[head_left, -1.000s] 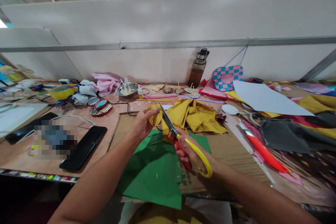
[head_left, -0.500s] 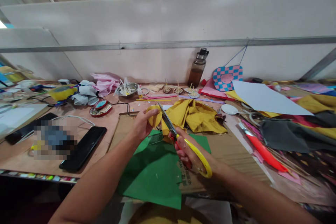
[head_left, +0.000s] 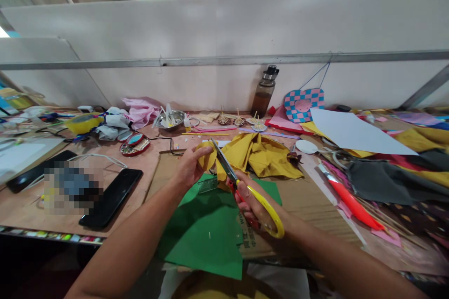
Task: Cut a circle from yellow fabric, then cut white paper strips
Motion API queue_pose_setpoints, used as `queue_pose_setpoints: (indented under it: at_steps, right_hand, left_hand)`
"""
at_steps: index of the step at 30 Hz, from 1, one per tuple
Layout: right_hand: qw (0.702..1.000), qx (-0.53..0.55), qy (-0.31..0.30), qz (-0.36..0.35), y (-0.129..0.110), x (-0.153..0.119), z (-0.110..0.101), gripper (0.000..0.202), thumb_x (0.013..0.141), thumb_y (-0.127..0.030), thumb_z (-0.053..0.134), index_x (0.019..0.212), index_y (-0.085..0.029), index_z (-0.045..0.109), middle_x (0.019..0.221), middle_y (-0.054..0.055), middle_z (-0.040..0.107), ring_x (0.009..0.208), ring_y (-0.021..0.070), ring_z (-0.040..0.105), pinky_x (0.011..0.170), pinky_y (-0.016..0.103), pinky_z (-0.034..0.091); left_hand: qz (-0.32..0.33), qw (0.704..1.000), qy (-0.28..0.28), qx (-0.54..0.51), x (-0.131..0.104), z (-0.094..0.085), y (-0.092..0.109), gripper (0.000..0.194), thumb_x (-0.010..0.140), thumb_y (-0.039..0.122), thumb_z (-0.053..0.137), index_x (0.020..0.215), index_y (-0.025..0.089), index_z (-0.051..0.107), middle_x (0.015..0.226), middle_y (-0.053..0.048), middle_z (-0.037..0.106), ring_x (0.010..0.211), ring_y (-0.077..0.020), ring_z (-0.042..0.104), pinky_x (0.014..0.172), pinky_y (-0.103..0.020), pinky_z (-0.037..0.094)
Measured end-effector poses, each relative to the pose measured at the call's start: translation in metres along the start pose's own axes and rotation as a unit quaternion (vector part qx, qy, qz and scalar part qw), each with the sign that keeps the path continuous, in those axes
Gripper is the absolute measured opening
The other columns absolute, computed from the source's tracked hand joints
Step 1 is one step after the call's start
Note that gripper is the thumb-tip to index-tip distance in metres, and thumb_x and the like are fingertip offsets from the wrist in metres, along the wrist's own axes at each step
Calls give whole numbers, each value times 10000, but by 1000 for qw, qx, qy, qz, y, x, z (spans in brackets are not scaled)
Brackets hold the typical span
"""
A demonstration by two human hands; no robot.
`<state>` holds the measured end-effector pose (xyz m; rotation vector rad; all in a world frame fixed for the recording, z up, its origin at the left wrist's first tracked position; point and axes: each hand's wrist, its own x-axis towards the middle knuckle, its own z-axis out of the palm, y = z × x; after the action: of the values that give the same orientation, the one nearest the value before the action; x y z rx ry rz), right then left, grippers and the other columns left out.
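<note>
Between its thumb and fingers, my left hand (head_left: 192, 164) pinches a small yellow fabric piece (head_left: 206, 159). My right hand (head_left: 250, 201) grips large scissors (head_left: 264, 203) with yellow and red handles; their blades point up and left, beside the held piece. A crumpled yellow fabric (head_left: 266, 156) lies just behind my right hand. Beneath both hands are a green sheet (head_left: 206, 238) and a flattened cardboard (head_left: 312, 210). A small clear object (head_left: 207, 185) rests on the green sheet near my left hand.
A black phone (head_left: 111, 197) lies to the left. Behind are a metal bowl (head_left: 170, 120), a dark bottle (head_left: 263, 93) and a red round case (head_left: 134, 145). To the right are a white sheet (head_left: 358, 131), a red-handled tool (head_left: 354, 198) and dark fabric (head_left: 382, 182).
</note>
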<state>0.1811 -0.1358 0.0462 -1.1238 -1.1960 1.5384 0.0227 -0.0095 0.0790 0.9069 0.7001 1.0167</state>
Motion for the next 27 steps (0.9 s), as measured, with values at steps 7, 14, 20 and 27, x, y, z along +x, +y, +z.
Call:
queue_pose_setpoints:
  at_steps: [7, 14, 20, 27]
  right_hand:
    - [1000, 4, 3, 5, -6, -3, 4, 582, 870, -811, 476, 1021, -250, 458, 721, -82, 323, 492, 47, 221, 378, 145, 204]
    - [1000, 12, 12, 7, -2, -2, 4, 572, 857, -809, 505, 1009, -258, 463, 702, -84, 315, 476, 51, 212, 367, 151, 195]
    - [1000, -10, 14, 18, -5, -3, 5, 608, 826, -856, 478, 940, -262, 410, 672, -91, 323, 443, 51, 217, 346, 154, 225]
    - [999, 21, 20, 28, -2, -2, 4, 598, 833, -825, 523, 1032, -262, 515, 724, -72, 365, 491, 49, 239, 391, 146, 223]
  left_hand:
    - [2, 1000, 6, -5, 3, -4, 0, 276, 568, 220, 847, 762, 144, 665, 692, 22, 660, 558, -100, 594, 483, -209, 499]
    - [5, 1000, 1, -5, 4, -5, 0, 257, 589, 213, 832, 750, 143, 644, 660, 21, 641, 526, -93, 568, 473, -204, 483]
    - [14, 1000, -1, -12, 5, -6, 0, 261, 592, 231, 840, 746, 142, 649, 688, 4, 658, 550, -102, 583, 474, -207, 486]
    - [13, 1000, -2, -1, 7, -5, 1, 303, 562, 269, 897, 720, 136, 675, 634, 13, 654, 513, -92, 569, 465, -200, 477]
